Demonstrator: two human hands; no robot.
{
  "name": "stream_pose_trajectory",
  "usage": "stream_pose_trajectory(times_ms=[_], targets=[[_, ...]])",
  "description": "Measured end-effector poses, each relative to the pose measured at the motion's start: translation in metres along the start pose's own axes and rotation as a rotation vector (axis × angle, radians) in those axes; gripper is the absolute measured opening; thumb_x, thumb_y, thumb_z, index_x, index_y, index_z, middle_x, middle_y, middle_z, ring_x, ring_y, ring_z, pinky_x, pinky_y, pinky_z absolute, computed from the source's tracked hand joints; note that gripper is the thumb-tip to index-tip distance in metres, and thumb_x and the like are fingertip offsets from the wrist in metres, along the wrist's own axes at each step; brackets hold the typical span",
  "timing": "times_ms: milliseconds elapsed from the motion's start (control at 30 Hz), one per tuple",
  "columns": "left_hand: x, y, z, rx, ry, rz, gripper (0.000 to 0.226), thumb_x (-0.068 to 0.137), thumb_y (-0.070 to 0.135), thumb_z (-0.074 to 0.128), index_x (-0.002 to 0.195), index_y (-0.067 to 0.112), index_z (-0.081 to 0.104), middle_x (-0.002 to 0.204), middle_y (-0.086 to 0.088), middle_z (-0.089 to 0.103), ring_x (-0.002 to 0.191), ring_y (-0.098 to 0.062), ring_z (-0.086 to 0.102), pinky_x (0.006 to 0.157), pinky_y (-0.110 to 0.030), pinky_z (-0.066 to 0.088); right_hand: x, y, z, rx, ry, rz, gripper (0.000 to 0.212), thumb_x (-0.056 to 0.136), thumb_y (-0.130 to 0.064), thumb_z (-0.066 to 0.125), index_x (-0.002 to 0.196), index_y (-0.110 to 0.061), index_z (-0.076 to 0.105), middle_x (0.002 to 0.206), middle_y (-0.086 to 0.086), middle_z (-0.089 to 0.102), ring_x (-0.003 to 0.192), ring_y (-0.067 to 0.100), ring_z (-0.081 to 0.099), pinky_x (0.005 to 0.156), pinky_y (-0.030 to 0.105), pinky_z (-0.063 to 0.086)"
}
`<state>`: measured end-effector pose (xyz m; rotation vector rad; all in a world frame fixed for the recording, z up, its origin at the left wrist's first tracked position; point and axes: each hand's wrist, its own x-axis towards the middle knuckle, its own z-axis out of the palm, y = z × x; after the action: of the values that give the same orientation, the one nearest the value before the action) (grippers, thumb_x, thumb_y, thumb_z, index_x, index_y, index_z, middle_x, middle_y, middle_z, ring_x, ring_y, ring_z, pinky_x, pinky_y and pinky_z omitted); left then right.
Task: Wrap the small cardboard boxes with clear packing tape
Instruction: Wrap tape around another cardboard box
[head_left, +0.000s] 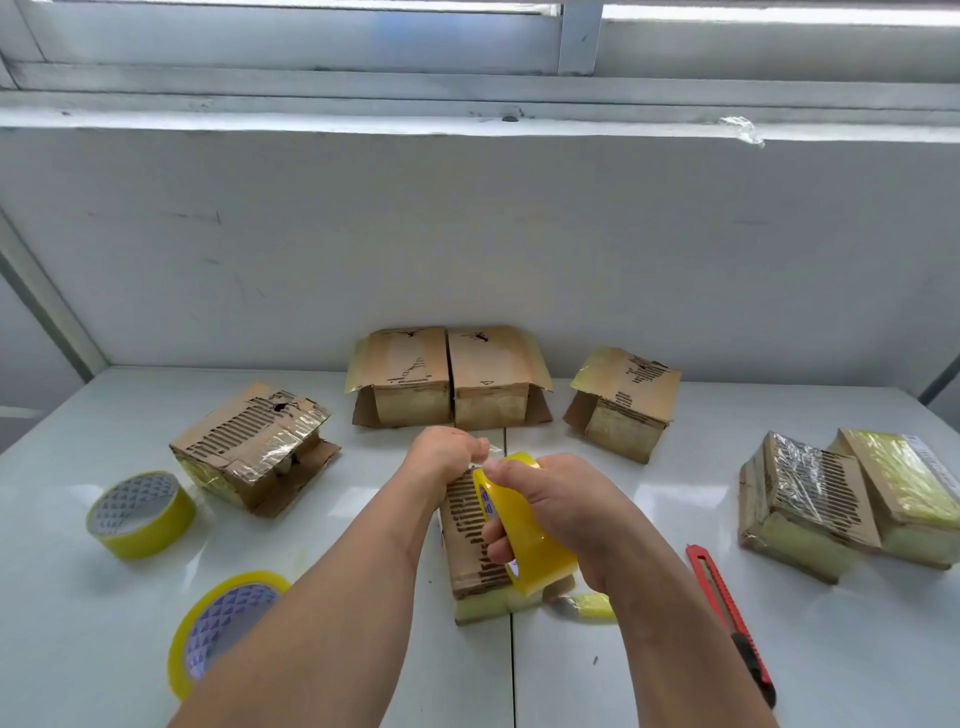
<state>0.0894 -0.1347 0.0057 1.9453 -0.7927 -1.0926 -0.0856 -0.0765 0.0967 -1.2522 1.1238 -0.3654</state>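
At the centre of the white table, close to me, a small cardboard box lies flat under my two hands. My right hand is curled round a roll of yellowish clear tape, thumb on the far rim and fingers through the core, holding it just above the box. My left hand is closed in a loose fist at the box's far end, its fingertips pinching the free end of the tape (a short clear strip runs from there to the roll).

To the left lie two more tape rolls: one resting at a tilt, another nearer, partly behind my left forearm. Beyond them sits a torn, partly taped box. Against the far wall stand two boxes side by side, touching, and one more to their right. At far right, two wrapped boxes lean together. A red box cutter lies near my right forearm.
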Motion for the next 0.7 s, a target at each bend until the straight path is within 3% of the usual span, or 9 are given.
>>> stream_pose_trajectory(times_ms=[100, 167, 267, 367, 500, 567, 633, 700], targets=[[0.000, -0.002, -0.001, 0.042, -0.089, -0.071, 0.013, 0.090, 0.017, 0.072, 0.088, 0.004, 0.073, 0.070, -0.008, 0.070, 0.057, -0.020, 0.067, 0.058, -0.030, 0.056, 0.003, 0.002, 0.001, -0.002, 0.011, -0.010, 0.040, 0.097, -0.038, 0.064, 0.100, 0.002, 0.067, 0.078, 0.019, 0.075, 0.061, 0.027, 0.071, 0.058, 0.031, 0.058], [0.000, 0.001, -0.003, 0.170, -0.126, -0.102, 0.009, 0.089, 0.013, 0.068, 0.081, 0.007, 0.068, 0.056, -0.005, 0.064, 0.048, -0.018, 0.063, 0.056, -0.027, 0.054, 0.004, 0.004, 0.002, 0.004, 0.020, -0.013, 0.042, 0.096, -0.039, 0.065, 0.101, 0.003, 0.066, 0.077, 0.019, 0.075, 0.061, 0.027, 0.071, 0.059, 0.032, 0.058], [-0.004, 0.011, -0.009, 0.424, -0.139, -0.070, 0.014, 0.089, 0.013, 0.062, 0.076, 0.008, 0.063, 0.064, -0.006, 0.063, 0.054, -0.019, 0.060, 0.052, -0.024, 0.048, 0.004, 0.004, 0.003, 0.002, 0.037, -0.011, 0.042, 0.096, -0.041, 0.066, 0.102, 0.001, 0.065, 0.076, 0.017, 0.075, 0.060, 0.027, 0.071, 0.060, 0.032, 0.057], [-0.005, 0.022, -0.008, 0.546, -0.121, 0.136, 0.012, 0.089, 0.019, 0.066, 0.091, 0.009, 0.072, 0.088, -0.008, 0.069, 0.075, -0.020, 0.061, 0.067, -0.031, 0.053, 0.000, 0.003, 0.003, -0.007, 0.048, -0.003, 0.041, 0.096, -0.041, 0.065, 0.106, -0.001, 0.062, 0.075, 0.016, 0.075, 0.058, 0.025, 0.070, 0.056, 0.029, 0.056], [-0.012, 0.018, 0.001, 0.450, -0.173, 0.279, 0.042, 0.093, 0.046, 0.067, 0.079, 0.007, 0.071, 0.068, -0.001, 0.061, 0.065, -0.017, 0.055, 0.060, -0.031, 0.045, 0.000, 0.004, 0.004, -0.036, 0.064, -0.013, 0.043, 0.096, -0.045, 0.064, 0.114, -0.005, 0.060, 0.075, 0.013, 0.075, 0.060, 0.024, 0.071, 0.064, 0.032, 0.058], [-0.012, 0.006, 0.003, 0.522, -0.212, 0.331, 0.025, 0.093, 0.031, 0.067, 0.079, 0.010, 0.068, 0.072, -0.001, 0.062, 0.071, -0.019, 0.057, 0.067, -0.039, 0.051, -0.002, 0.007, 0.005, -0.030, 0.067, -0.030, 0.041, 0.097, -0.045, 0.062, 0.115, -0.008, 0.060, 0.074, 0.012, 0.074, 0.060, 0.023, 0.070, 0.064, 0.031, 0.058], [-0.007, -0.005, 0.003, 0.519, -0.197, 0.351, 0.021, 0.090, 0.021, 0.065, 0.070, 0.020, 0.061, 0.070, 0.001, 0.061, 0.071, -0.019, 0.055, 0.068, -0.038, 0.050, -0.006, 0.010, 0.006, 0.022, 0.049, -0.042, 0.035, 0.098, -0.042, 0.059, 0.110, -0.009, 0.060, 0.073, 0.013, 0.073, 0.061, 0.024, 0.069, 0.067, 0.034, 0.058], [-0.003, -0.007, 0.004, 0.480, -0.182, 0.350, 0.032, 0.092, 0.036, 0.067, 0.067, 0.020, 0.058, 0.067, 0.003, 0.060, 0.067, -0.017, 0.054, 0.065, -0.033, 0.046, -0.013, 0.014, 0.004, 0.082, 0.044, -0.041, 0.027, 0.098, -0.034, 0.058, 0.107, -0.009, 0.059, 0.073, 0.013, 0.073, 0.062, 0.025, 0.069, 0.069, 0.036, 0.058]])
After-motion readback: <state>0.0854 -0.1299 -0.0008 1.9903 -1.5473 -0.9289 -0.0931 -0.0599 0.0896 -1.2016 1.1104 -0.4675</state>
